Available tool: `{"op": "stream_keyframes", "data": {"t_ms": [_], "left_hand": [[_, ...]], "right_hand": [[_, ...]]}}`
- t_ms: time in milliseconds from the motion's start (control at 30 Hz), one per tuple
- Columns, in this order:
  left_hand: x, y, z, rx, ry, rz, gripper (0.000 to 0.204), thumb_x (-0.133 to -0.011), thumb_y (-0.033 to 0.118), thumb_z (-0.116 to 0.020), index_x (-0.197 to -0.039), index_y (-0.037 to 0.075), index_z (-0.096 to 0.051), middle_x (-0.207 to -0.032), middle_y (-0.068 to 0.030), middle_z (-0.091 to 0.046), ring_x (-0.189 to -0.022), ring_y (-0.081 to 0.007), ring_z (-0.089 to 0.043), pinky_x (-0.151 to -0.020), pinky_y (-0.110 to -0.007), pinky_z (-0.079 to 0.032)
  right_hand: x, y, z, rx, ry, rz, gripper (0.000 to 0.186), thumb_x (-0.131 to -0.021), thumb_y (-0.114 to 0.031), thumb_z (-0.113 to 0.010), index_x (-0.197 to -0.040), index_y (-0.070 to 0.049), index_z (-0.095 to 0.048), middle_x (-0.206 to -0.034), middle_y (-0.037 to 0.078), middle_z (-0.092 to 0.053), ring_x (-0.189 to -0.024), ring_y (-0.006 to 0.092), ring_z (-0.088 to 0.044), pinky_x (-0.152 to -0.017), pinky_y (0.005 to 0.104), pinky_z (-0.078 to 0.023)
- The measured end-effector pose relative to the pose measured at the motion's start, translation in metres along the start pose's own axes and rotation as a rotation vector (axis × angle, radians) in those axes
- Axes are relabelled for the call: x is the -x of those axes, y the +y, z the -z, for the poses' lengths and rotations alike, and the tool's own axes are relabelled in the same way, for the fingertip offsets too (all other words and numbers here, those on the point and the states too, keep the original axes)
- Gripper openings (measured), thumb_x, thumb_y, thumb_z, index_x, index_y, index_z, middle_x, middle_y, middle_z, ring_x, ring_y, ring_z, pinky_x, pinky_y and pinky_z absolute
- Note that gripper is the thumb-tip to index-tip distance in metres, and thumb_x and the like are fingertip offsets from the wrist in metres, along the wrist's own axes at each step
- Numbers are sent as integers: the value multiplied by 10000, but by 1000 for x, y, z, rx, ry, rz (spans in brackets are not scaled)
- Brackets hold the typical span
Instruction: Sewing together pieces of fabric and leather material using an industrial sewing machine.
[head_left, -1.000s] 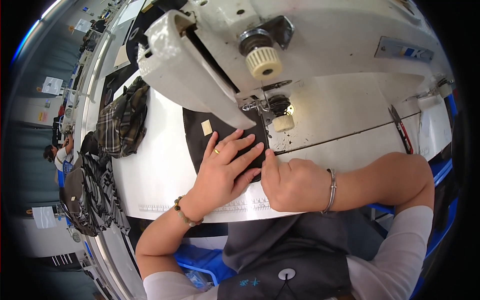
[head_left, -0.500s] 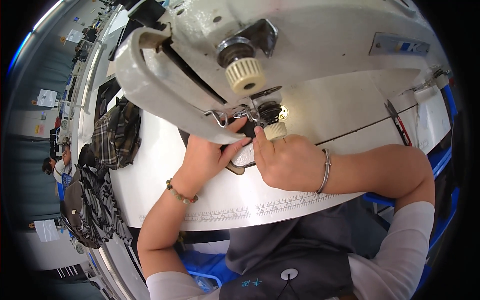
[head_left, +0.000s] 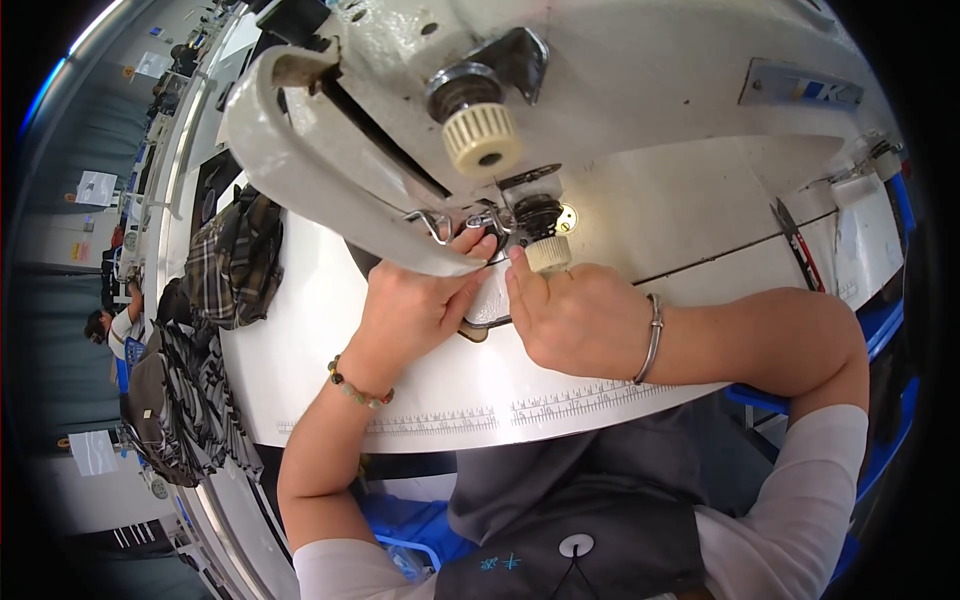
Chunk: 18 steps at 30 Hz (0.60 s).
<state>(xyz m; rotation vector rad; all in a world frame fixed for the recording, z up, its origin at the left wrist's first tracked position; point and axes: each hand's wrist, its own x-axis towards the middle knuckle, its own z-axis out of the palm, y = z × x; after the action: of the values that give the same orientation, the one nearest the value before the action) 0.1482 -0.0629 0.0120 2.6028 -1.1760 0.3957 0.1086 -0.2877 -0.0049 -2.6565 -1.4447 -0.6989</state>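
Note:
Both my hands are close together beneath the white head of a sewing machine [head_left: 330,195]. My left hand [head_left: 410,305], with a beaded bracelet on its wrist, has its thumb and index finger closed on a piece of dark fabric [head_left: 357,258] beside the needle area. The machine's arm guard hides part of these fingers. My right hand [head_left: 565,315], wearing a metal bangle, points its index finger up against the machine's foot area, other fingers curled under. What those curled fingers touch is hidden. A tan corner [head_left: 474,334] of the work shows below the pale plate between my hands.
Plaid garments [head_left: 236,262] lie on the table's left, and striped dark ones [head_left: 195,410] hang below them. Red-handled snips [head_left: 797,243] rest at the right. A printed ruler [head_left: 575,402] runs along the table's near edge. Another person [head_left: 120,322] sits far left.
The dark fabric's left part has slid slightly farther away, and my left index finger has shifted a little near the needle. My right hand stays almost in place. The whole view has tilted slightly.

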Motion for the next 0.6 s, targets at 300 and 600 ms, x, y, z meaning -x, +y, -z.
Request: {"op": "stream_keyframes", "data": {"t_ms": [300, 600], "left_hand": [[-2, 42, 8, -101, -43, 51, 350, -859, 178, -696, -1168, 14, -686, -1150, -154, -708, -984, -272, -713, -827, -331, -573], [-1, 63, 3, -156, -35, 45, 412, -858, 224, -703, -1155, -59, -667, -1135, -250, -690, -935, -335, -722, -780, -350, -585]], "right_hand": [[7, -15, 17, 18, 0, 27, 367, -680, -125, -635, -914, 153, -687, -1001, 383, -661, -503, 162, -598, -425, 261, -460], [17, -35, 28, 52, -14, -6, 421, -633, -127, -630, -911, 185, -685, -948, 414, -656, -501, 159, -576, -426, 243, -433]]}}
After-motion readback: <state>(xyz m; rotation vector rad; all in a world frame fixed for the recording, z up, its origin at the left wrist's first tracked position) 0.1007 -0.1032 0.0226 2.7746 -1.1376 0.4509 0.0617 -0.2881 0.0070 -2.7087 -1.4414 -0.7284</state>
